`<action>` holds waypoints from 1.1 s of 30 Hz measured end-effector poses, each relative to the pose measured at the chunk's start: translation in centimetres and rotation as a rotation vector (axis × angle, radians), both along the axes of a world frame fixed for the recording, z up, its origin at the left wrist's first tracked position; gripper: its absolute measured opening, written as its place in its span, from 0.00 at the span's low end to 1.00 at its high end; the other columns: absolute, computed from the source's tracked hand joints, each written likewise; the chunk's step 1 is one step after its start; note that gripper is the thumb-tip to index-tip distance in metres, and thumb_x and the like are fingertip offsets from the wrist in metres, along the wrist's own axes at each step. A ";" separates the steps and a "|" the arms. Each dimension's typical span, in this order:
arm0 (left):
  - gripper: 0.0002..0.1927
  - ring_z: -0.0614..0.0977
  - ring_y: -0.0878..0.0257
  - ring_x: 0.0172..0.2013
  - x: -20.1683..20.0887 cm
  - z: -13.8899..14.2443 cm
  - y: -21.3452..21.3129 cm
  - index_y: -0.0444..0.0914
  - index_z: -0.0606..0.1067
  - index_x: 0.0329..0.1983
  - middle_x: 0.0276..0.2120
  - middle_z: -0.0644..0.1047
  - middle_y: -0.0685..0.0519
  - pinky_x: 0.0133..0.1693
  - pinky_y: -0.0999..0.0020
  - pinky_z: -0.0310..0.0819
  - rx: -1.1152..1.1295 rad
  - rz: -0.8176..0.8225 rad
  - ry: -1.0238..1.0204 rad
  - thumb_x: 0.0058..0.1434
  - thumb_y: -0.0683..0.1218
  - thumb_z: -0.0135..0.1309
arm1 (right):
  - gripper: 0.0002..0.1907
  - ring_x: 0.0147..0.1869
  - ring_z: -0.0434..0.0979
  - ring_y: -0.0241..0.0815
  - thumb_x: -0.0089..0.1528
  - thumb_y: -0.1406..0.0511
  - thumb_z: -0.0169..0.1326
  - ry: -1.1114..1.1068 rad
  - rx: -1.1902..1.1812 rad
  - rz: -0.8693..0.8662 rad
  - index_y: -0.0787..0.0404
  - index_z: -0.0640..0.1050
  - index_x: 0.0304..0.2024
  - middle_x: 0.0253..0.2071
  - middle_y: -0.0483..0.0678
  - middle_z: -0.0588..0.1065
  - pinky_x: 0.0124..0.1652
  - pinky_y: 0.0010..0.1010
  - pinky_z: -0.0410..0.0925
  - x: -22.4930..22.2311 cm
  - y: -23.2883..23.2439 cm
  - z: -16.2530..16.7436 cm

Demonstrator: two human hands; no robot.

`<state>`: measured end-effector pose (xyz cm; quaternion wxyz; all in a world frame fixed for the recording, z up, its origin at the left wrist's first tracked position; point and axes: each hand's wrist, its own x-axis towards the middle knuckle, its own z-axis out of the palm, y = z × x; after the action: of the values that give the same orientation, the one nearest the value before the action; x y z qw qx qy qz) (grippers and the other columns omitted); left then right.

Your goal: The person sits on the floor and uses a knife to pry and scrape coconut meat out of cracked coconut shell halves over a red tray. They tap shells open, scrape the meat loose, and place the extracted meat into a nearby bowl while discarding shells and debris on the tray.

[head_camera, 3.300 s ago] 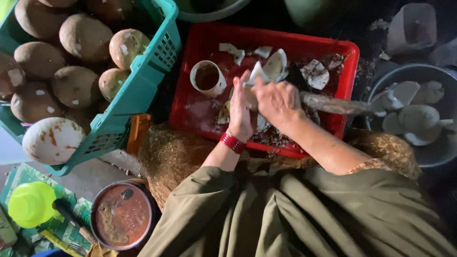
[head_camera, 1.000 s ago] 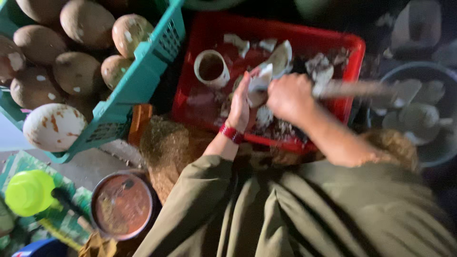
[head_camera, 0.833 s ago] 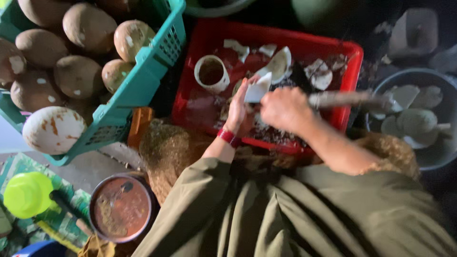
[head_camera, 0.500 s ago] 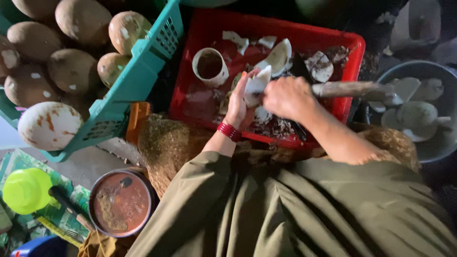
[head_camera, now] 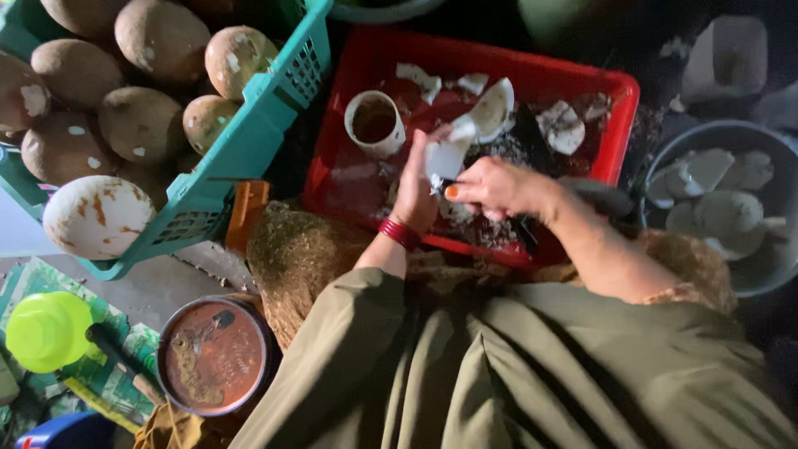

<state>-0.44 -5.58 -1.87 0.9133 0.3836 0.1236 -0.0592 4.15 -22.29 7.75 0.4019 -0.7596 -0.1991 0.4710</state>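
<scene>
A round tin [head_camera: 214, 353] with a rusty orange-brown printed lid is sitting at the lower left, just below the teal basket [head_camera: 241, 158]. Left of the tin, a flat printed sheet or packet [head_camera: 96, 374] in green with yellow and red patterning is lying on the ground, partly under a lime-green lid [head_camera: 46, 331]. A small orange carton-like box [head_camera: 247, 214] is standing just beside the basket's lower right corner; whether it is a package is hard to tell.
</scene>
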 end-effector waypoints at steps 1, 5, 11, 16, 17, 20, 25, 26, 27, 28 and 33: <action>0.37 0.76 0.55 0.54 -0.1 0.4 0.4 0.33 0.68 0.68 0.57 0.76 0.45 0.56 0.58 0.70 -0.067 0.022 -0.025 0.72 0.67 0.40 | 0.26 0.15 0.65 0.36 0.63 0.49 0.51 -0.010 -0.032 -0.001 0.66 0.77 0.27 0.17 0.44 0.71 0.21 0.33 0.62 0.0 -0.2 0.5; 0.37 0.80 0.53 0.50 -0.4 1.7 1.1 0.34 0.66 0.69 0.57 0.76 0.46 0.53 0.57 0.76 -0.148 0.095 -0.080 0.71 0.67 0.40 | 0.21 0.17 0.67 0.35 0.64 0.55 0.49 -0.119 0.100 0.022 0.66 0.77 0.27 0.17 0.43 0.71 0.20 0.29 0.61 -1.3 -1.8 5.9; 0.35 0.81 0.49 0.44 0.3 2.9 2.3 0.41 0.65 0.70 0.54 0.76 0.45 0.46 0.53 0.77 -0.333 0.010 0.021 0.71 0.68 0.40 | 0.12 0.23 0.73 0.36 0.62 0.61 0.51 -0.743 0.379 0.207 0.64 0.77 0.32 0.19 0.44 0.71 0.24 0.28 0.66 -9.8 -4.7 20.2; 0.35 0.81 0.47 0.46 0.3 3.6 2.9 0.41 0.65 0.69 0.55 0.76 0.45 0.49 0.51 0.77 -0.356 -0.029 -0.049 0.70 0.69 0.41 | 0.09 0.28 0.78 0.38 0.62 0.62 0.55 -1.287 0.287 0.172 0.61 0.77 0.33 0.24 0.42 0.74 0.28 0.29 0.70 -16.2 -7.5 23.3; 0.35 0.81 0.47 0.47 0.2 3.8 3.1 0.41 0.65 0.69 0.56 0.76 0.45 0.50 0.51 0.77 -0.351 -0.037 -0.044 0.70 0.69 0.41 | 0.08 0.29 0.78 0.39 0.61 0.62 0.55 -1.325 0.272 0.153 0.61 0.77 0.33 0.25 0.41 0.75 0.29 0.29 0.70 -16.7 -7.7 23.3; 0.35 0.80 0.46 0.52 0.0 4.4 3.5 0.40 0.65 0.69 0.58 0.76 0.46 0.55 0.48 0.76 -0.419 0.039 0.004 0.70 0.67 0.42 | 0.06 0.32 0.81 0.40 0.61 0.63 0.57 -1.340 0.251 0.065 0.59 0.77 0.34 0.28 0.39 0.77 0.32 0.29 0.73 -16.9 -7.0 23.4; 0.30 0.80 0.41 0.53 0.3 5.4 5.0 0.42 0.67 0.65 0.57 0.76 0.44 0.54 0.47 0.76 -0.486 0.065 -0.094 0.68 0.65 0.47 | 0.04 0.29 0.78 0.45 0.65 0.69 0.50 -1.264 0.275 -0.170 0.62 0.74 0.34 0.26 0.47 0.74 0.31 0.34 0.71 -12.3 -2.9 19.3; 0.29 0.80 0.40 0.54 0.5 5.5 5.5 0.41 0.68 0.64 0.57 0.76 0.44 0.55 0.46 0.76 -0.486 0.087 -0.120 0.68 0.63 0.49 | 0.05 0.28 0.78 0.46 0.66 0.71 0.49 -1.256 0.285 -0.218 0.62 0.73 0.34 0.25 0.49 0.74 0.31 0.35 0.70 -10.8 -2.1 17.1; 0.27 0.79 0.40 0.54 0.7 5.5 6.0 0.40 0.69 0.62 0.56 0.77 0.44 0.55 0.45 0.76 -0.448 0.139 -0.117 0.68 0.61 0.50 | 0.16 0.23 0.77 0.44 0.69 0.59 0.48 -0.892 -0.114 -0.364 0.59 0.75 0.29 0.18 0.45 0.75 0.24 0.37 0.66 -8.7 -1.2 14.0; 0.26 0.79 0.40 0.55 0.8 5.5 6.6 0.39 0.70 0.61 0.55 0.77 0.43 0.55 0.44 0.76 -0.413 0.192 -0.108 0.67 0.59 0.52 | 0.16 0.27 0.78 0.54 0.70 0.57 0.48 -0.911 -0.241 -0.368 0.61 0.76 0.33 0.20 0.53 0.76 0.27 0.44 0.68 -7.4 -1.2 11.2; 0.23 0.80 0.45 0.54 1.3 4.5 9.5 0.37 0.72 0.57 0.53 0.79 0.44 0.56 0.45 0.75 -0.371 0.289 -0.146 0.65 0.54 0.57 | 0.18 0.43 0.79 0.70 0.69 0.53 0.47 -0.708 -0.551 -0.283 0.60 0.77 0.43 0.36 0.65 0.79 0.44 0.60 0.71 -4.1 -2.2 -1.0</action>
<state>0.85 3.88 2.65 0.9735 0.1911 0.0979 0.0783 0.07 -24.50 6.77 0.1532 -0.9715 -0.0860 0.1589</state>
